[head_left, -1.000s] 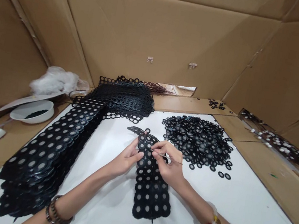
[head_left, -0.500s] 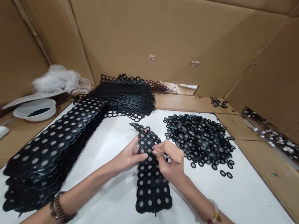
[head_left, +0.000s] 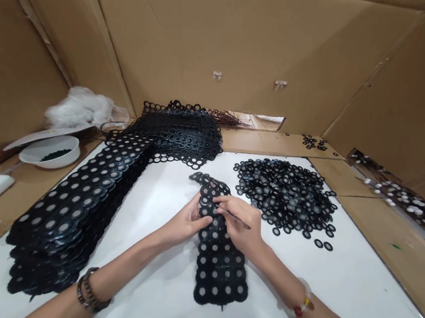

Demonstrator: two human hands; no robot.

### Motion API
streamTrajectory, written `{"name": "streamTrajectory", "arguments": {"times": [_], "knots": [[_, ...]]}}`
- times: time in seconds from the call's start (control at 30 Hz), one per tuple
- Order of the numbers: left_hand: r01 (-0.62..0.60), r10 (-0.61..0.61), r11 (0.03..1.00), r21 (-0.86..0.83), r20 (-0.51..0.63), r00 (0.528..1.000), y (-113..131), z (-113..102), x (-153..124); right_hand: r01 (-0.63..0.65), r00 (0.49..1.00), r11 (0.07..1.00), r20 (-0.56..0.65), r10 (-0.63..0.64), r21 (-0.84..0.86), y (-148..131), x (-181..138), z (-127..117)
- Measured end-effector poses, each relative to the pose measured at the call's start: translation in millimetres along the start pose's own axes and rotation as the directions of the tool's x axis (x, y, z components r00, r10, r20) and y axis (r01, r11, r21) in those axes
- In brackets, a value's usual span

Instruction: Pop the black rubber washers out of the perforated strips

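Observation:
A narrow black strip of joined rings (head_left: 219, 259) lies on the white board (head_left: 347, 281), running from the middle towards me. My left hand (head_left: 185, 222) pinches the strip's left edge near its far end. My right hand (head_left: 240, 224) rests on the strip beside it, fingers closed on a thin needle-like tool (head_left: 241, 219) whose tip points at the rings. A heap of loose black rings (head_left: 286, 194) lies just right of my right hand.
A long thick stack of finished black ring strips (head_left: 86, 197) runs along the board's left side to the back. A white bowl (head_left: 49, 149) and crumpled plastic (head_left: 81, 108) sit at far left. Cardboard walls (head_left: 234, 37) enclose the table; more ring strips (head_left: 403, 198) lie right.
The view has shifted slightly. Both hands stay on the strip's far end, with my right hand and the tool edging a little to the left over the rings.

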State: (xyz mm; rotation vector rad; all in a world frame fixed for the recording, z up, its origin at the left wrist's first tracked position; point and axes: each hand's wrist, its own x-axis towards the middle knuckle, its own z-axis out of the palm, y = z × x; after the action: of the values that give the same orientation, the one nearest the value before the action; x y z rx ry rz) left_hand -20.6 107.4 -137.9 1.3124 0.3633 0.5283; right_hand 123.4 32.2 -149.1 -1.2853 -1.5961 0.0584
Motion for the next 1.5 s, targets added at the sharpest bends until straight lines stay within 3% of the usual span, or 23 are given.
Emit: {"name": "streamTrajectory", "arguments": {"times": [0.13,0.3,0.5,0.6,0.9,1.17,1.37,1.5], "knots": [[0.088,-0.088,0.995,-0.036,0.022,0.996,-4,-3,4,-0.206,0.970,0.964,-0.092,0.223,0.170,1,4,-2],[0.185,-0.186,0.980,-0.075,-0.005,0.983,-7,-7,5,-0.260,0.912,0.907,-0.223,0.343,0.333,5,10,-6],[0.189,-0.217,0.969,-0.160,-0.181,0.959,-11,-12,4,-0.085,0.987,0.982,-0.121,0.106,0.166,4,7,-2],[0.161,-0.206,0.966,-0.204,-0.224,0.953,-9,-12,5,-0.075,0.996,0.988,-0.034,0.080,0.132,3,4,5],[0.114,-0.140,0.970,-0.216,-0.108,0.984,-8,-11,4,-0.052,0.999,0.998,-0.004,0.052,-0.020,8,1,12],[0.175,-0.181,0.978,-0.115,-0.044,0.982,-12,-13,3,0.049,0.989,0.928,0.150,0.007,-0.369,5,0,12],[0.169,-0.172,0.983,-0.076,-0.027,0.985,-14,-14,4,0.020,0.998,0.974,0.062,-0.006,-0.226,8,1,7],[0.226,-0.222,0.965,-0.132,0.048,0.974,-14,-11,3,-0.097,0.992,0.993,-0.092,0.091,-0.064,9,3,2]]}}
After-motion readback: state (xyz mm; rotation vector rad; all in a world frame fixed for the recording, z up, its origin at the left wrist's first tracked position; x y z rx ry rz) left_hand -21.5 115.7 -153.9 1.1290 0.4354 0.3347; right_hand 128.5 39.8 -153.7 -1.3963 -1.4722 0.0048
